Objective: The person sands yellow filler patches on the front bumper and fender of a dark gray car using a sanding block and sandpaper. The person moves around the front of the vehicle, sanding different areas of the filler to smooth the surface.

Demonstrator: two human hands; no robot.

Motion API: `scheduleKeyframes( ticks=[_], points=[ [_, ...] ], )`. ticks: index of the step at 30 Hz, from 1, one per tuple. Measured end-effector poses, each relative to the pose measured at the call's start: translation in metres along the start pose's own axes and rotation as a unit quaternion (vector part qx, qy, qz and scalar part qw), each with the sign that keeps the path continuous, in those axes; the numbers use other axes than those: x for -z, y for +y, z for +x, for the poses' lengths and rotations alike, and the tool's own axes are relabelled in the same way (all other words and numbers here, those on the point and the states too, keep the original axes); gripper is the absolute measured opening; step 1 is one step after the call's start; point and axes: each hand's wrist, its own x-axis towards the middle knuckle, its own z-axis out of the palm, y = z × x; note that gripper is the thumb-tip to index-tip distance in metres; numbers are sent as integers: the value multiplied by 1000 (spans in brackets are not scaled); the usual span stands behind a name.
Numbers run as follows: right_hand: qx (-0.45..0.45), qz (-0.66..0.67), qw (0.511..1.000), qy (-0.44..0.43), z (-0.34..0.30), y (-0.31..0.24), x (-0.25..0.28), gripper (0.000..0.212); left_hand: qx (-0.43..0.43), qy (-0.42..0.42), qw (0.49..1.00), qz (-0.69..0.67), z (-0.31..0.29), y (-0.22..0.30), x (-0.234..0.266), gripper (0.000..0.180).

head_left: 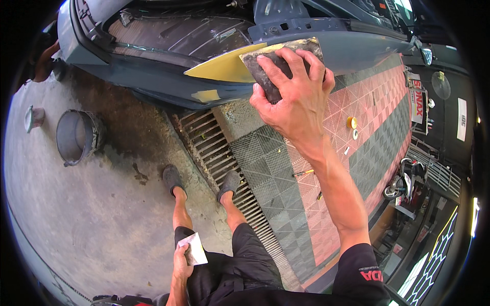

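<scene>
My right hand (296, 92) is stretched out to the grey car body, its fingers bent over a dark flat rectangular pad (268, 81) with pale, stained edges. The pad lies against or just over the yellow filler patch (219, 66) on the car's lower side; whether it touches is hard to tell. A smaller yellow patch (205, 95) shows lower on the sill (168, 92). Down by my thigh, my left hand (180, 262) pinches a white square card (196, 251) with a brownish smear, between thumb and fingers. The pad's underside is hidden.
A dark bucket (76, 137) and a small pale container (33, 118) stand on the concrete at left. A drain grate (209, 143) runs between my feet. Tape rolls (351, 122) and a yellow-handled tool (303, 173) lie on the floor tiles. Another person's arm (47, 58) shows far left.
</scene>
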Motion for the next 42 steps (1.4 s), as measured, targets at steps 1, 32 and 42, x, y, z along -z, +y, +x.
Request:
scheduleKeyframes(
  ticks=[1, 32, 42],
  points=[
    [2, 5, 1000, 3, 2, 1, -1, 45, 0, 0, 1000, 1, -1, 0, 0, 35],
    [-10, 6, 1000, -28, -4, -2, 6, 46, -7, 6, 1000, 7, 1, -6, 6, 46],
    [-6, 6, 1000, -13, 14, 0, 2, 46, -9, 4, 1000, 4, 1, -3, 3, 46]
  ],
)
